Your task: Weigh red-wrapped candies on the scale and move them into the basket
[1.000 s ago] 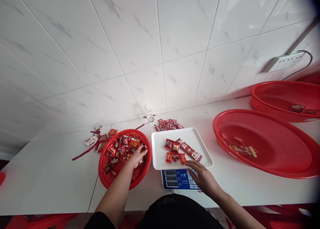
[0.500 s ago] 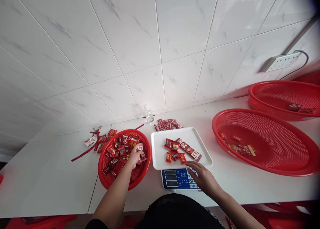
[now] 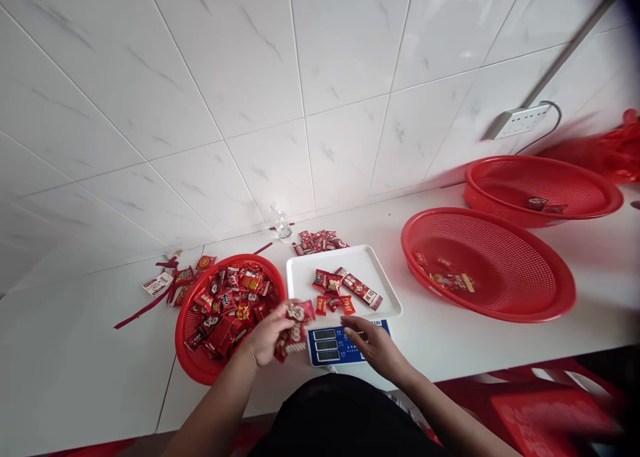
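Note:
My left hand (image 3: 267,334) is closed around red wrapped candies (image 3: 296,329), held between the basket and the scale. How many it holds I cannot tell. My right hand (image 3: 374,347) hovers over the blue keypad of the scale (image 3: 345,352), with fingers loosely bent, thumb apart and nothing in them. On the scale, a white tray (image 3: 385,269) carries several small red candies (image 3: 327,280) and a long red packet (image 3: 361,289) lying at a slant. A round red basket (image 3: 186,327) left of it is filled with mixed red candies (image 3: 235,304).
Two large red baskets (image 3: 540,277) stand on the right, with a few packets inside. Behind the tray lie a pile of small candies (image 3: 320,242) and a clear bottle (image 3: 281,224). Ribbons and a white card (image 3: 158,283) lie left. A power strip (image 3: 520,120) is on the tiled wall.
My left hand has come out of the candy basket and moved right, now with candies in it. My right hand has drawn back slightly from the tray edge. The view has shifted.

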Tool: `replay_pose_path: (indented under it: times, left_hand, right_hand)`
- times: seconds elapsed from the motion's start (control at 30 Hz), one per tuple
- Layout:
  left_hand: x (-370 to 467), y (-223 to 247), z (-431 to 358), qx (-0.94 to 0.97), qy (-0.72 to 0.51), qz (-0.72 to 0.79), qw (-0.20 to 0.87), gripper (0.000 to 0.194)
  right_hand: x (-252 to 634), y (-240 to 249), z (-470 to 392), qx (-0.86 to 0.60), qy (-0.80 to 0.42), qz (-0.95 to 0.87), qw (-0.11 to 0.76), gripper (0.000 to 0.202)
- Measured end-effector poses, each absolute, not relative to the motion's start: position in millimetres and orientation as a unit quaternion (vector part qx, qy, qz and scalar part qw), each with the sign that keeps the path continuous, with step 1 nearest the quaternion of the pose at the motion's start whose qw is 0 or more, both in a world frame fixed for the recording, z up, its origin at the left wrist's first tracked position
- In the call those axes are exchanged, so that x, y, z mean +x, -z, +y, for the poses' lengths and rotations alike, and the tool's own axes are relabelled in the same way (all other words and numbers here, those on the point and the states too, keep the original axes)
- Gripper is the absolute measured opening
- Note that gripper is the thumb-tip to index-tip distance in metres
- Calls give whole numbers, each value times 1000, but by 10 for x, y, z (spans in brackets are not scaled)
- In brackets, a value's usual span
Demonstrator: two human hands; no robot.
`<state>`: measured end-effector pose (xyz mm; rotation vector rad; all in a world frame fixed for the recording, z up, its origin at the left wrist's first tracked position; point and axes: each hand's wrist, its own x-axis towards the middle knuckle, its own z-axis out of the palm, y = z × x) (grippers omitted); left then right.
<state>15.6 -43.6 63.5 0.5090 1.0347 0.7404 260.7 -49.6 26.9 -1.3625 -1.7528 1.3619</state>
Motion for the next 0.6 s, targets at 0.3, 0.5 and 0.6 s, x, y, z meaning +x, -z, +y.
replay_pose_path:
  times: [0.3, 0.5, 0.6]
  left_hand:
    - [652, -429, -557, 247, -244, 447, 825, 54]
    - [519, -376, -549, 153, -293, 485, 810, 52]
    - [484, -389, -539, 125, -306, 502, 799, 47]
  right_hand:
    - [2543, -254, -535, -500, -591, -579, 256, 33]
    - [2765, -188, -363, -581, -544, -525, 300, 37]
    - [2856, -146, -273, -617, -495, -532, 302, 39]
